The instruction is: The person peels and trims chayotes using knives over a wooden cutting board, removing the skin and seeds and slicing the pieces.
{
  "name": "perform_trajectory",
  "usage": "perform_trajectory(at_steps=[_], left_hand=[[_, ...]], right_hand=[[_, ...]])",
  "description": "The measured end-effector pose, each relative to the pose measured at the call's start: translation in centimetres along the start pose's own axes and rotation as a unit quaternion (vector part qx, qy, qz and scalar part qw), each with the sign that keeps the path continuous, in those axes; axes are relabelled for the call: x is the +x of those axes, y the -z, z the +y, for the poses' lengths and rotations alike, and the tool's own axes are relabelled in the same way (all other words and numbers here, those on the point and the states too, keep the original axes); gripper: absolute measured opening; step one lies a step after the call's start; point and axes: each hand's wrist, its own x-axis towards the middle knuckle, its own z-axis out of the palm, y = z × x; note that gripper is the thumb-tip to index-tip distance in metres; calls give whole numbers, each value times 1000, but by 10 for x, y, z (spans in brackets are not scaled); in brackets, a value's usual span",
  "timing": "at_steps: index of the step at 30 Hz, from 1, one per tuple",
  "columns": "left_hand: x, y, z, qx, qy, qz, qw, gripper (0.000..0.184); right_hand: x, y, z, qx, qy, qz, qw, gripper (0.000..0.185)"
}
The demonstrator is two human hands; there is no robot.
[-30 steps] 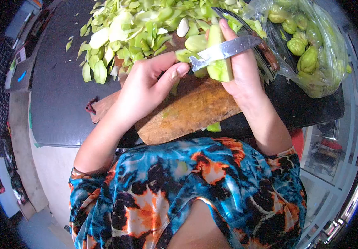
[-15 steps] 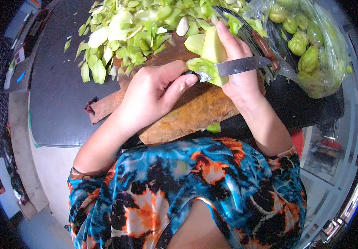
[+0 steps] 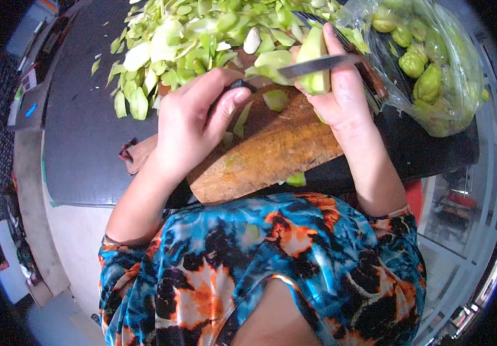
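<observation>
My left hand [image 3: 199,115] is closed around the black handle of a knife [image 3: 312,66]. Its blade reaches right, across a pale green peeled chayote [image 3: 313,52], and looks slightly blurred. The chayote is gripped by my right hand [image 3: 343,86], with its thumb stretched up along the side. Below both hands lies a wooden cutting board [image 3: 260,155] with a few cut bits on it. One loose green piece [image 3: 275,100] rests on the board beneath the blade. A large heap of chayote slices [image 3: 202,34] spreads behind my hands, with a white seed-like piece [image 3: 252,40] in it.
A clear plastic bag [image 3: 462,109] with several whole chayotes [image 3: 430,83] lies at the back right. Another knife with a brown handle [image 3: 375,78] lies by my right hand. A green scrap [image 3: 296,179] sits near the front edge of the black table [image 3: 81,150].
My left hand has moved left and up with the knife. My right hand has shifted slightly right and up with the chayote. A cut piece now lies on the board below.
</observation>
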Motion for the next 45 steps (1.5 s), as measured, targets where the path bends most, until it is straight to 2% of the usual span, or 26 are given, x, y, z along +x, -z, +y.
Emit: perform_trajectory(at_steps=[1, 7, 11, 14, 17, 23, 26, 32, 35, 36, 39, 40, 41, 42, 43, 45], left_hand=[[1, -4, -4, -34, 1, 19, 999, 14], [0, -5, -1, -12, 54, -51, 997, 16], [-4, -15, -5, -110, 70, -61, 990, 20], [-4, -16, -2, -118, 73, -80, 987, 21], [-2, -16, 5, -107, 66, -87, 988, 23], [-4, -19, 2, -48, 14, -76, 996, 24], [-3, -13, 6, -40, 2, -83, 996, 24], [-2, -13, 10, -65, 27, -109, 992, 23], [-10, -22, 15, -63, -5, -177, 982, 12], [-10, -25, 15, -76, -6, -193, 978, 10], [-8, -20, 14, -26, -2, -213, 977, 9], [-7, -18, 12, -45, 3, -188, 981, 9], [-8, -16, 9, -64, 9, -163, 984, 9], [-5, -16, 3, -83, -37, -82, 992, 11], [-4, -12, 2, -87, -6, -62, 994, 11], [-3, -12, -4, -192, 107, -5, 976, 14]], right_hand=[[-1, -2, -1, -2, -4, -6, 1000, 34], [-1, 0, 6, 2, -7, 12, 1000, 34], [3, 0, 16, 11, 15, 30, 999, 34], [3, 8, 19, 9, -7, 6, 1000, 36], [3, 6, 23, 3, 3, 17, 1000, 37], [2, 9, 23, -18, -13, -28, 999, 38], [-1, 9, 21, 49, -30, -33, 998, 23], [-4, 4, 19, 16, -18, -31, 999, 26], [-8, 3, 14, -75, -60, -58, 994, 28], [-10, -4, 16, -73, -19, -46, 996, 30], [-8, -5, 11, -21, -39, 2, 999, 34], [-2, 0, 9, 18, -40, -1, 999, 34], [3, 15, 3, 57, -70, -55, 994, 38], [3, 14, -1, 56, -50, -47, 996, 41], [3, 13, -4, 54, -31, -39, 997, 44], [11, 20, -8, 115, -36, -70, 990, 38]])
